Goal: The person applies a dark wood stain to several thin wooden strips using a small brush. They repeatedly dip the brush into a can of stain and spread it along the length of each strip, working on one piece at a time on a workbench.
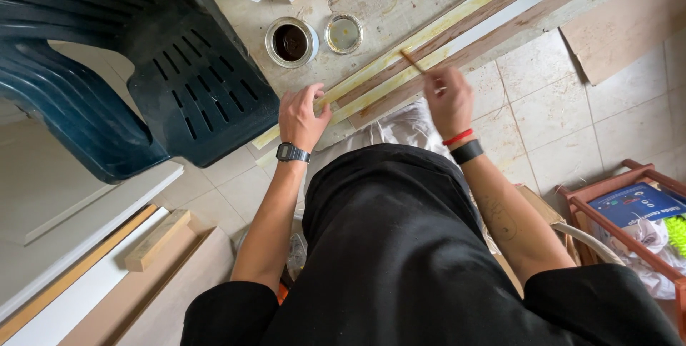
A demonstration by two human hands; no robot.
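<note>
My left hand (301, 114) presses flat on the near end of a long pale wooden strip (429, 35) that lies diagonally across the tiled floor. My right hand (449, 99) is closed around a thin brush (413, 60), whose tip rests on the strips. Beside the pale strip lie a brown-stained strip (500, 0) and a white one (529, 4). An open round tin of dark brown liquid (291, 42) stands beyond my left hand, with its loose lid (344, 33) beside it.
A stack of dark blue plastic chairs (143, 74) stands at the left. White and wooden boards (107, 260) lie at the lower left. A reddish wooden rack (629, 210) with a box and rags stands at the right. A cardboard sheet (629, 24) is at the upper right.
</note>
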